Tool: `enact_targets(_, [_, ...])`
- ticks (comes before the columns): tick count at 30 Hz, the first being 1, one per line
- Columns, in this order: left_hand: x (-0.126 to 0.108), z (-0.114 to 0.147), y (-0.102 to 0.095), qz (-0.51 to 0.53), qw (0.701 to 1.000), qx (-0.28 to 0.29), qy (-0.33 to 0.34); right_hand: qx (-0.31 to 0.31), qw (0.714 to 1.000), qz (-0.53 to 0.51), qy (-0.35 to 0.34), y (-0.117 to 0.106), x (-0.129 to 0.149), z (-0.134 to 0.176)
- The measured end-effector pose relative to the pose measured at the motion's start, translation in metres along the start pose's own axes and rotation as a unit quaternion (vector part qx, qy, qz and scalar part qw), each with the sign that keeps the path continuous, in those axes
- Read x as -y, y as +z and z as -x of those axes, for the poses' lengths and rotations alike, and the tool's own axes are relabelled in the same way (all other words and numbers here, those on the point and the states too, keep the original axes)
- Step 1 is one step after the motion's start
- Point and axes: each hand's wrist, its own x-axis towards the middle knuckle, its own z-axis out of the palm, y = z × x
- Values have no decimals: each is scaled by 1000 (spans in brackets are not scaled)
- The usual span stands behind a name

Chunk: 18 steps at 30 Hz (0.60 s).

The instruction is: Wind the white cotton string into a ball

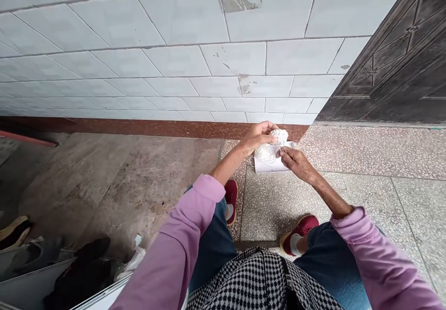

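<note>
A small white bundle [279,136], which looks like crocheted or knotted yarn, is gripped in my left hand [259,136], with the thumb across its near side. Just below and to the right, my right hand [296,161] has its thumb and forefinger pinched together near the bundle's lower edge. A strand or fine tool seems to be in that pinch, too small to make out. Beneath both hands, a loose coil of white yarn [266,154] lies in a shallow white box [273,167] on the floor. A loop of the yarn hangs over the box's left side.
A white tiled wall [174,63] with a red-brown skirting stands ahead, and a dark carved door [393,77] is at the right. My red shoes [230,198] flank the box. At lower left, shelving holds dark footwear [16,233] and bags.
</note>
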Motion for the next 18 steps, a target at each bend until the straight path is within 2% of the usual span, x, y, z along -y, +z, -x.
enact_targets(2, [8,-3,0,-69,996,-46,9,18,1000,19,-13,-4,8,12])
enact_targets(4, [14,-3,5,-145,988,-58,23,0,999,26,-26,-16,16,18])
enact_targets(5, [16,-3,10,-169,984,-43,23,-26,999,25,-29,-24,18,18])
enact_targets(7, [16,-1,21,-169,985,20,3,-101,994,19,-35,-41,18,14])
enact_targets(9, [14,-1,31,-104,990,92,-20,-161,986,15,-35,-55,12,8])
enact_targets(10, [12,-1,35,-59,992,110,-24,-172,984,13,-31,-59,7,5])
enact_targets(12, [9,-4,40,25,994,101,-13,-152,988,11,-15,-58,-2,4])
enact_targets(14, [10,-9,39,72,996,56,4,-88,996,16,6,-48,-6,7])
enact_targets(16, [14,-14,37,59,998,10,20,-19,999,33,16,-34,-3,13])
enact_targets(18, [19,-15,34,-7,999,-17,34,21,999,46,4,-27,5,18])
